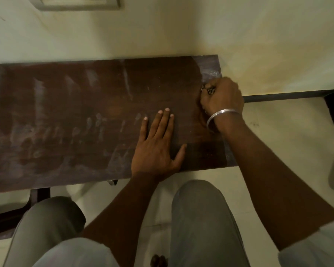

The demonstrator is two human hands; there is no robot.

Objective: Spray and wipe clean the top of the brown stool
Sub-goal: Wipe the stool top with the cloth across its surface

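Brown stool top [75, 112] fills the head view, long axis running left–right, w/ the person crouched at its near edge. Right hand [222, 97] sits at the right end, towards the far corner, fingers curled tight round a dark patterned wad, prob. the cloth [207, 90]; silver bangle [220, 114] on that wrist. Left hand [158, 143] lies flat, palm down, fingers straight, on the near-right part of the top. It holds nothing and is prob. bracing.

Key relation: the dusty area, smeared w/ finger marks, lies left of the cloth hand, across the middle and left end. A pale patch also shows at the far right corner, just beyond the knuckles. Strokes leftward would meet the flat left hand first, so it likely needs to shift.

Dark metal bar [289, 97] juts off to the right over the pale floor [162, 31]. No spray bottle in view.
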